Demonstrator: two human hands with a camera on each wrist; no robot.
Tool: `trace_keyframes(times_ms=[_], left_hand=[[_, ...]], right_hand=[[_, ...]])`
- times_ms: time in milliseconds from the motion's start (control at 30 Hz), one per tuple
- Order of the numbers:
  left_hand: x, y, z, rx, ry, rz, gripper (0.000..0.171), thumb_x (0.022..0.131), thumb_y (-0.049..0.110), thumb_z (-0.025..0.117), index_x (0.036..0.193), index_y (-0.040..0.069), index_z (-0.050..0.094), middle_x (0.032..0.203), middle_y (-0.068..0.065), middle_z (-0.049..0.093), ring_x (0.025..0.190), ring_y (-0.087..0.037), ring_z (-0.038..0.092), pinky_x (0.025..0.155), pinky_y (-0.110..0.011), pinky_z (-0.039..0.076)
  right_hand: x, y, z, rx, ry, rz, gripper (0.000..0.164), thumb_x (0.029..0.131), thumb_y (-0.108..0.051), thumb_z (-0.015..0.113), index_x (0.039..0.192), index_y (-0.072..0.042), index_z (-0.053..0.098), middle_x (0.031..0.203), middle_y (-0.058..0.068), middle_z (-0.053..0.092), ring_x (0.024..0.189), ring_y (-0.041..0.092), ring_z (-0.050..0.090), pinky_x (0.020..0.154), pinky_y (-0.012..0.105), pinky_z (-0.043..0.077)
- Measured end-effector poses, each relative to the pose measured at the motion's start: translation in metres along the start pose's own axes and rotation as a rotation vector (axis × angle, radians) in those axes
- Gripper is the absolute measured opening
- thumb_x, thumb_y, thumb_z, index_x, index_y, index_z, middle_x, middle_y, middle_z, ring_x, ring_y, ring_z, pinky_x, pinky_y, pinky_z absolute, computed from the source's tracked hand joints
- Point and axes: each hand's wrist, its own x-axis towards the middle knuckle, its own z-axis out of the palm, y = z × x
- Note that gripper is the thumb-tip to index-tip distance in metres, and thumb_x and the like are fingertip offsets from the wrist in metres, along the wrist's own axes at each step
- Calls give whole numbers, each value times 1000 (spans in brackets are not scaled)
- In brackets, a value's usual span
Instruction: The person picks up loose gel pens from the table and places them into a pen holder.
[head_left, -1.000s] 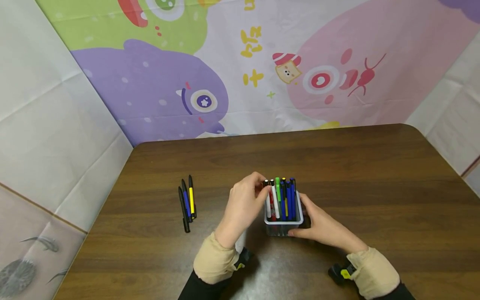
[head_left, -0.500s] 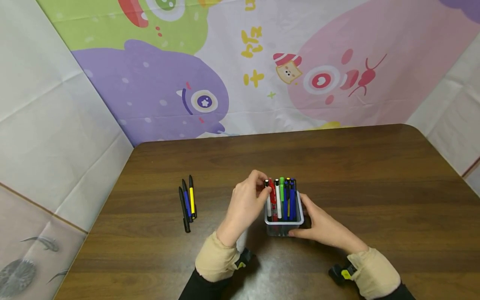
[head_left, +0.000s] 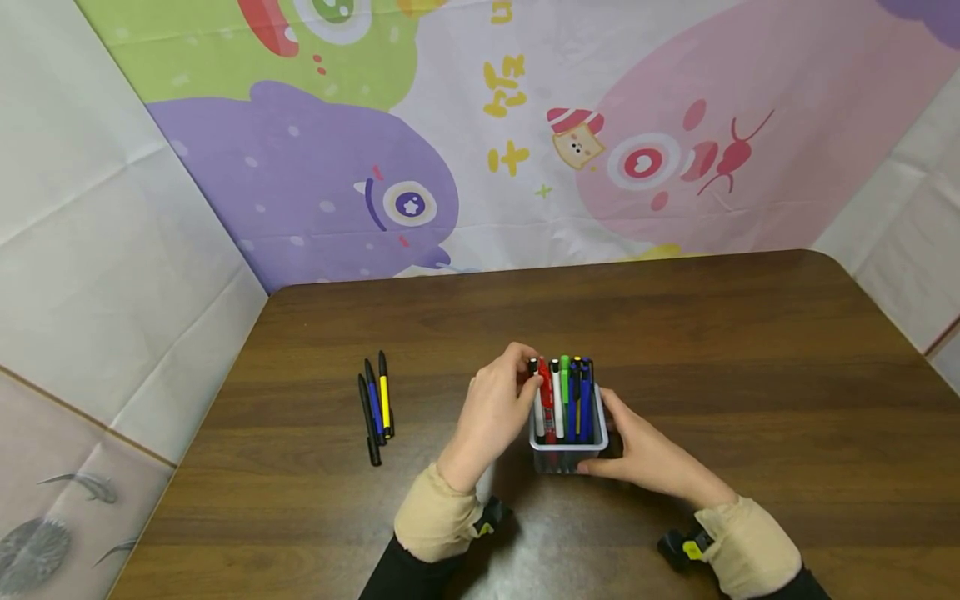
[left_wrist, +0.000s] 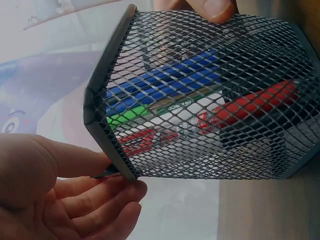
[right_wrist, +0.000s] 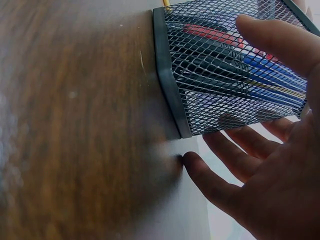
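Observation:
A dark wire-mesh pen holder (left_wrist: 260, 70) stands on the table, packed with several upright pens and markers. My left hand (head_left: 495, 404) is at its upper left corner, thumb and fingers pinching a white marker (head_left: 537, 412) with a black cap. In the left wrist view a dark tip (left_wrist: 107, 172) shows between thumb and fingers at the rim. Beside it stands a red pen (head_left: 547, 392), then another white marker (head_left: 557, 404), a green pen (head_left: 566, 379) and blue pens (head_left: 585, 408). My right hand (head_left: 648, 454) grips the holder's right side, thumb on the near face.
Left on the brown table (head_left: 712, 333) lie a black pen (head_left: 368, 417), a blue pen (head_left: 374, 404) and a yellow pen (head_left: 384, 396), side by side. A printed cloth (head_left: 510, 225) hangs behind the table's far edge.
The red pen has come into fuller view, and the second white marker and green pen have shifted right in the holder. My left hand has moved slightly right. My right hand stays put.

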Motion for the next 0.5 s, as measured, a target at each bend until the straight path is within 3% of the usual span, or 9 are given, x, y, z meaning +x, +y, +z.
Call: trace_keyframes(times_ms=[500], left_hand=[[-1,-4,-6,1,26,34,18,86,17,63,101,9,58,85,-1,65,68,-11,57,61,-23,46]], right_hand=[[-1,0,1,-5,4,-4,90,70,-30,78,140,-17,22,128,8,48,111,21,53,90,40,43]])
